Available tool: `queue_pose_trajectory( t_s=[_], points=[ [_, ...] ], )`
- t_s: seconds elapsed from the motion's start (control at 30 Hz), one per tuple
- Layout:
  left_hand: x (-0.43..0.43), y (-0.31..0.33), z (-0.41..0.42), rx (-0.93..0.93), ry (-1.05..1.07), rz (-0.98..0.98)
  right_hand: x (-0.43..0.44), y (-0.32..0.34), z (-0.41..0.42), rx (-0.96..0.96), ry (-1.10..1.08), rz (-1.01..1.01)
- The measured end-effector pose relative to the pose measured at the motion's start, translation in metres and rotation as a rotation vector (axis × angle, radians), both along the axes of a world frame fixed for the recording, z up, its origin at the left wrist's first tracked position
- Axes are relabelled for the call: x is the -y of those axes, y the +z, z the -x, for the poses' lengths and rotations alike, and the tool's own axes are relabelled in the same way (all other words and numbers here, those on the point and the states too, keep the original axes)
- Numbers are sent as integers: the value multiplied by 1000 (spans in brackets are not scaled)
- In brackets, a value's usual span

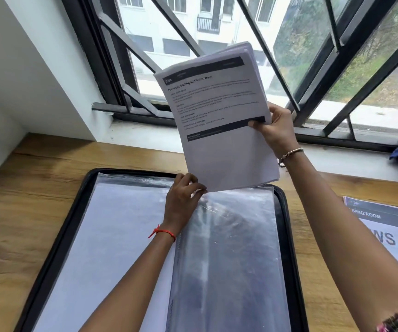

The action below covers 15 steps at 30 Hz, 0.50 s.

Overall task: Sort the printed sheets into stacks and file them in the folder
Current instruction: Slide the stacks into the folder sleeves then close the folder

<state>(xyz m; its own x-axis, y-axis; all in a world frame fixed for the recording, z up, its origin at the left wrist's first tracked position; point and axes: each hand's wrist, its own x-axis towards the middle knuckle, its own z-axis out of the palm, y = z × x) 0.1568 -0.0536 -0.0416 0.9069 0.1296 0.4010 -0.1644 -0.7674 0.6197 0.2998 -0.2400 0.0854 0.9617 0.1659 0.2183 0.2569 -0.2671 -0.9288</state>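
The folder [70, 219] has a black rim and clear sleeves [229, 248]. Above it the stack of printed sheets [226, 152] is white with black bands; under it the table [25, 188] is brown woodgrain.

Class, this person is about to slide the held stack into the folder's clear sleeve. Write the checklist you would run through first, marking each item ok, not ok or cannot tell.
1. Right hand grips the stack at its right edge: ok.
2. Left hand pinches the stack's bottom corner: ok.
3. Folder lies open on the table: ok.
4. Stack's lower edge lined up over the top of the clear sleeve: ok.
5. Sleeve mouth open: cannot tell.
6. Sheets squared up: not ok, the top edges fan apart.
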Motion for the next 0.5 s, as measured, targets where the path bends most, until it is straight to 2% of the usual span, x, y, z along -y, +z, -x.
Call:
queue_pose_trajectory(
  t_s=[0.2, 0.5],
  points=[
    [2, 2, -3, -12, -13, 27, -24, -14, -5, -78, 46, 23],
    [34, -4, -16, -66, -93, -127, -19, -20, -9, -143, 35, -15]
  ],
)
